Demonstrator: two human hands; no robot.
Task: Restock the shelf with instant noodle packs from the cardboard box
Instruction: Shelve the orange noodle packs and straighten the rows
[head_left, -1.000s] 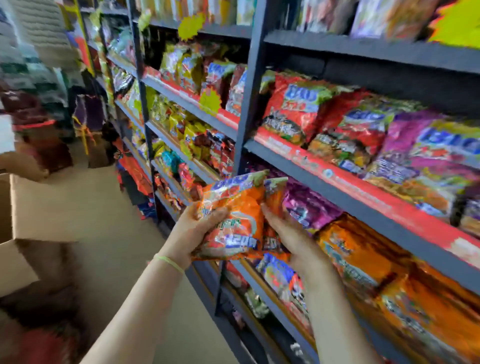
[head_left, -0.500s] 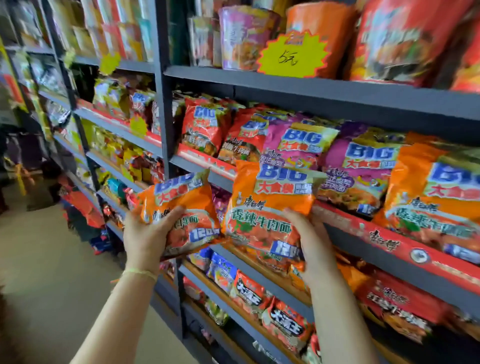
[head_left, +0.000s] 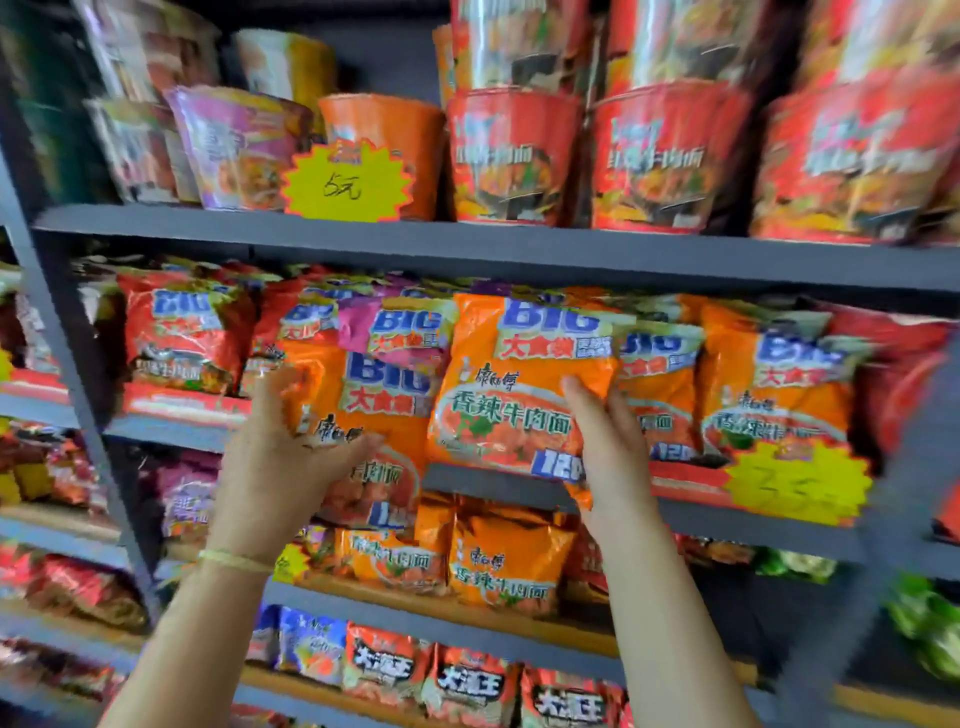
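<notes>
My left hand (head_left: 283, 462) grips one orange pack (head_left: 379, 415). My right hand (head_left: 605, 436) holds another pack (head_left: 519, 384) at the shelf (head_left: 467, 249) edge.

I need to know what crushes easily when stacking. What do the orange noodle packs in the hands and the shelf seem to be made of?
Orange noodle packs: thin glossy plastic film, probably; they crinkle and catch glare.
Shelf: likely painted metal, matte dark grey, with thin, straight edges.
Left hand and right hand each hold one pack.
</notes>
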